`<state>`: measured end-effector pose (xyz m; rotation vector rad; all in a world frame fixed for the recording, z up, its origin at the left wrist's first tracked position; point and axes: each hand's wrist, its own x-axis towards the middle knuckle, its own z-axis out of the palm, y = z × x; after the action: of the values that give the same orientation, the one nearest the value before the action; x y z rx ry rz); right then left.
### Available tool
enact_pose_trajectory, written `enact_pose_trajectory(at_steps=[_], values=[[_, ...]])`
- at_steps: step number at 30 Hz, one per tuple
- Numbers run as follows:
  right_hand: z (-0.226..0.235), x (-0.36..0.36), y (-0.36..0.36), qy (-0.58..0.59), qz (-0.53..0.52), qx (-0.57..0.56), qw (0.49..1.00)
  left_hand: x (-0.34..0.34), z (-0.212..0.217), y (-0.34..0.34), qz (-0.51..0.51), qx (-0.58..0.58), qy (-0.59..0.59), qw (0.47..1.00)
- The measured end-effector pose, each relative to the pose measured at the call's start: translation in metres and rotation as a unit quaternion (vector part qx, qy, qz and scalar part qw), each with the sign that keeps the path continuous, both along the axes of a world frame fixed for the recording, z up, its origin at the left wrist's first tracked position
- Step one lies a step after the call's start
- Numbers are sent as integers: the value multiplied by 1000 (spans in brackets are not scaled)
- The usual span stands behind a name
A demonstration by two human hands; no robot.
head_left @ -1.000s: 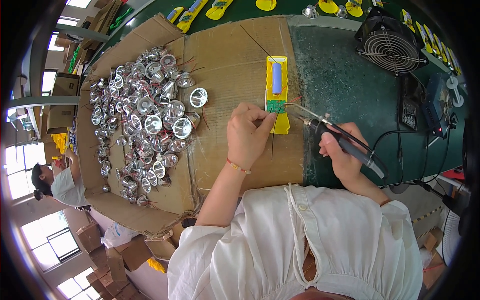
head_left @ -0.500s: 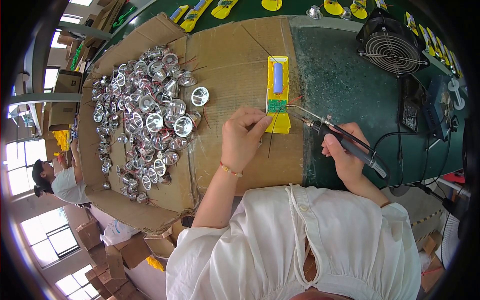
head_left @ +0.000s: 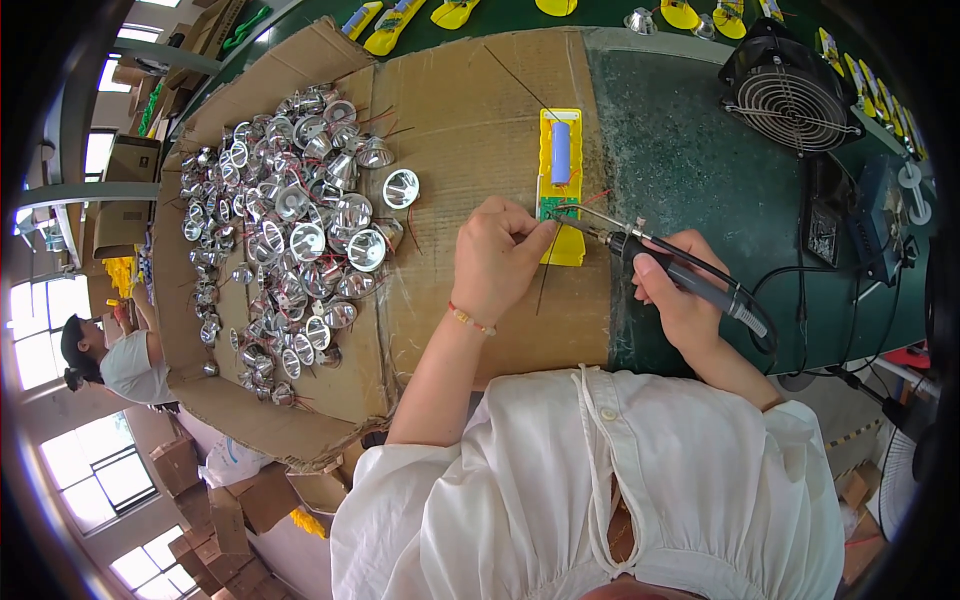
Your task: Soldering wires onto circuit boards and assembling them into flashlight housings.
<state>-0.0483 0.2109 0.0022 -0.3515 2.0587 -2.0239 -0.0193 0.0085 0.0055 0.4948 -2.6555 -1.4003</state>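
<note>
On the cardboard lies a yellow plastic housing (head_left: 571,250) with a blue-violet cylindrical battery (head_left: 560,153) in its upper part. Below the battery sits a small green circuit board (head_left: 563,205) with thin wires. My left hand (head_left: 495,255) is closed in a pinch at the board's lower left edge; whatever is between its fingertips is hidden. A thin dark wire (head_left: 542,285) trails down beside those fingers. My right hand (head_left: 685,295) grips a soldering iron (head_left: 690,279) with a thin metal tube along it. The iron's tip points left and reaches the board next to my left fingertips.
Many shiny reflector cups (head_left: 306,240) with wires fill a cardboard tray (head_left: 300,440) on the left. A black fan (head_left: 785,95) stands at the far right, near a blue device (head_left: 880,215) with cables. More yellow housings (head_left: 396,27) line the far edge. Another person (head_left: 130,365) works at left.
The soldering iron has moved left, its tip now at the board near my left fingertips. My left hand has shifted slightly right and up, still pinched.
</note>
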Motion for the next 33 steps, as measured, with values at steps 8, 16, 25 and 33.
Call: enact_pose_trajectory(at_steps=[8, 16, 25, 33], values=[[1, 3, 0, -55, -34, -73, 995, 0, -2, -2, -7, -4, 6, 1000], [3, 2, 11, -41, -43, -76, 995, -2, 0, -4, -4, -12, 6, 1000], [-7, -10, 40, -24, -117, -89, 989, -2, 24, -10, -63, -128, -128, 981], [-15, -24, 41, -68, -145, -69, 985, -168, 37, 4, -146, -238, 26, 960]])
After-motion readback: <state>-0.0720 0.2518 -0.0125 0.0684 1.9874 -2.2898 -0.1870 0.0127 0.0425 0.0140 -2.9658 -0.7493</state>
